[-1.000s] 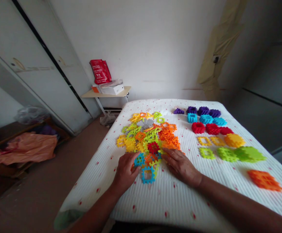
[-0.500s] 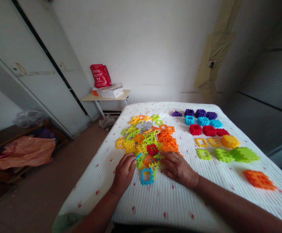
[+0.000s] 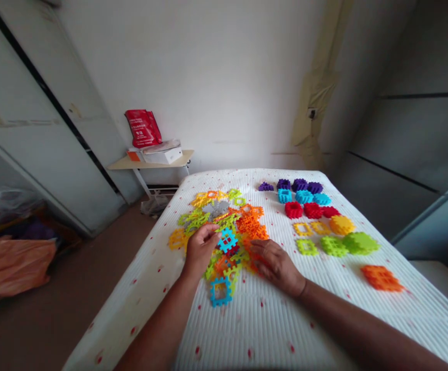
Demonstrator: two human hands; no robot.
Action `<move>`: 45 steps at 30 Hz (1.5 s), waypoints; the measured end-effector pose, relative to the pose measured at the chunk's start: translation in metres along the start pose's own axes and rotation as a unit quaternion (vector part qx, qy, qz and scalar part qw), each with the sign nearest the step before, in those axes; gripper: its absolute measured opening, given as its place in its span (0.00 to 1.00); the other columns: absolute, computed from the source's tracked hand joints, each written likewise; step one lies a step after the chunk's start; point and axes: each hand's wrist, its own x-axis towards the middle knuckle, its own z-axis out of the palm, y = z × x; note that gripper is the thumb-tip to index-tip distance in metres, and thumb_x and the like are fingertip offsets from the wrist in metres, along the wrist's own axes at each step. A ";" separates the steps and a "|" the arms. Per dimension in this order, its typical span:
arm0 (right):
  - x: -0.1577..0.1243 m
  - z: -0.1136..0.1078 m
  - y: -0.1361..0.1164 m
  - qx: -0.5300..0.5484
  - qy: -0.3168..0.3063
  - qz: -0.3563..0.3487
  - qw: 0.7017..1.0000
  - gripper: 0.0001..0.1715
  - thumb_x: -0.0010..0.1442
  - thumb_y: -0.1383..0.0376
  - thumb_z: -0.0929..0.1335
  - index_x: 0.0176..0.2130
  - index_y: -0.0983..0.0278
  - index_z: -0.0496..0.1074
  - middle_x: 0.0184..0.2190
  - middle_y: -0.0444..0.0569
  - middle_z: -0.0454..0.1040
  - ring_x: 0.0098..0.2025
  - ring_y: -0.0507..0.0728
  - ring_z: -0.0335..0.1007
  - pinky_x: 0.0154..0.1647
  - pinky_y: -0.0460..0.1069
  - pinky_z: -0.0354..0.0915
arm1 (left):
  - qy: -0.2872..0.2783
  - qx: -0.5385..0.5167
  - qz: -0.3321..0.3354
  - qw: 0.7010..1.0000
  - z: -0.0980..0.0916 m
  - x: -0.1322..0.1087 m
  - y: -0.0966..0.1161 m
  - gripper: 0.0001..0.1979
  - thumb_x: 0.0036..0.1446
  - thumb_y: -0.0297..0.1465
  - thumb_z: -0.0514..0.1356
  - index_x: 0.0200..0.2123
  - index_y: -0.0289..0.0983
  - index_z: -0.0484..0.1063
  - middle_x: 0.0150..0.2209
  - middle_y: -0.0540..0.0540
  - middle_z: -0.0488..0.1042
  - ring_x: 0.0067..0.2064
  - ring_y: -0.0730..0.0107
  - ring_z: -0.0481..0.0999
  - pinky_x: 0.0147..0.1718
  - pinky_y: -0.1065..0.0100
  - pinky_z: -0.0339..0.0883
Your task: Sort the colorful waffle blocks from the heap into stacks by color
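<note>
My left hand (image 3: 201, 247) pinches a light-blue window-grid tile (image 3: 227, 239) with notched edges, held tilted above the mixed pile of interlocking plastic tiles. My right hand (image 3: 276, 263) lies over the right edge of that pile with fingers stretched out, beside orange tiles (image 3: 250, 225); its fingertips partly cover yellow and orange pieces. Under the blue grid tile a dark red tile (image 3: 233, 250) shows in part. A blue square frame tile (image 3: 220, 292) lies at the near end of the pile. Farther back sit lime-green tiles (image 3: 197, 220) and grey tiles (image 3: 217, 208).
Right of the pile are stacks by colour: purple (image 3: 299, 184), light blue (image 3: 304, 197), red (image 3: 313, 210), yellow (image 3: 342, 225), green (image 3: 360, 243) and orange (image 3: 382, 278). All lie on a white quilted bed cover (image 3: 281, 330). A small table (image 3: 152, 162) holds a red bag (image 3: 143, 128).
My left hand has lifted the light-blue grid tile and turned its face toward me, moving it over the red tile. My right hand stays by the orange tiles. The view has shifted right.
</note>
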 end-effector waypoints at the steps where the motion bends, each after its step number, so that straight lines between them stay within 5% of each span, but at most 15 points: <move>1: 0.000 -0.002 0.002 0.006 0.007 0.012 1.000 0.18 0.62 0.66 0.61 0.51 0.61 0.64 0.47 0.56 0.71 0.48 0.58 0.67 0.47 0.56 0.67 | -0.017 -0.008 -0.008 1.000 0.006 0.003 0.001 0.16 0.45 0.35 0.62 0.39 0.34 0.71 0.25 0.51 0.71 0.26 0.74 0.69 0.27 0.73 0.63; 6: 0.001 -0.013 0.010 0.008 0.019 0.040 0.999 0.22 0.61 0.63 0.62 0.54 0.61 0.61 0.50 0.57 0.68 0.51 0.59 0.64 0.48 0.56 0.66 | -0.059 0.006 0.002 0.998 0.028 0.002 -0.004 0.21 0.47 0.32 0.59 0.47 0.34 0.67 0.25 0.53 0.68 0.24 0.76 0.66 0.25 0.74 0.60; 14: 0.001 -0.010 0.012 -0.023 -0.069 -0.004 0.997 0.29 0.57 0.61 0.66 0.56 0.64 0.59 0.50 0.57 0.69 0.49 0.59 0.64 0.47 0.55 0.64 | -0.166 0.077 0.037 0.983 0.036 -0.018 -0.019 0.28 0.53 0.32 0.55 0.58 0.38 0.55 0.27 0.53 0.69 0.26 0.74 0.67 0.27 0.73 0.61; 34: 0.022 -0.023 -0.004 -0.125 -0.161 -0.019 0.979 0.23 0.59 0.61 0.65 0.53 0.66 0.65 0.45 0.55 0.72 0.41 0.58 0.65 0.40 0.52 0.64 | -0.187 -0.019 -0.017 0.982 0.041 -0.025 -0.011 0.35 0.51 0.36 0.58 0.61 0.37 0.49 0.25 0.54 0.69 0.25 0.75 0.68 0.26 0.73 0.63; 37: 0.037 -0.058 0.025 -0.133 -0.153 -0.015 0.979 0.26 0.57 0.59 0.67 0.54 0.64 0.65 0.47 0.55 0.71 0.45 0.59 0.66 0.45 0.54 0.62 | -0.143 -0.032 -0.017 0.989 0.039 -0.023 -0.008 0.35 0.50 0.39 0.59 0.59 0.37 0.52 0.28 0.51 0.72 0.29 0.71 0.73 0.32 0.69 0.68; 40: 0.061 -0.109 0.081 -0.184 -0.122 0.091 0.971 0.28 0.55 0.58 0.69 0.54 0.64 0.66 0.47 0.54 0.71 0.47 0.58 0.67 0.47 0.51 0.62 | -0.090 -0.045 -0.018 0.995 0.036 -0.019 -0.006 0.34 0.49 0.39 0.60 0.58 0.38 0.55 0.29 0.51 0.73 0.29 0.70 0.74 0.34 0.67 0.70; 43: 0.080 -0.151 0.143 -0.323 -0.204 0.238 0.893 0.28 0.55 0.56 0.68 0.54 0.58 0.66 0.47 0.48 0.73 0.46 0.57 0.69 0.44 0.47 0.62 | -0.065 -0.037 -0.024 0.997 0.034 -0.017 -0.004 0.33 0.48 0.40 0.61 0.57 0.38 0.57 0.30 0.50 0.74 0.29 0.71 0.74 0.33 0.68 0.70; 45: 0.085 -0.165 0.178 -0.350 -0.227 0.271 0.868 0.30 0.51 0.58 0.71 0.53 0.57 0.68 0.45 0.48 0.74 0.45 0.58 0.69 0.42 0.47 0.62 | -0.058 -0.026 -0.019 0.998 0.035 -0.019 -0.001 0.32 0.48 0.40 0.61 0.56 0.37 0.59 0.29 0.50 0.74 0.29 0.71 0.74 0.33 0.69 0.69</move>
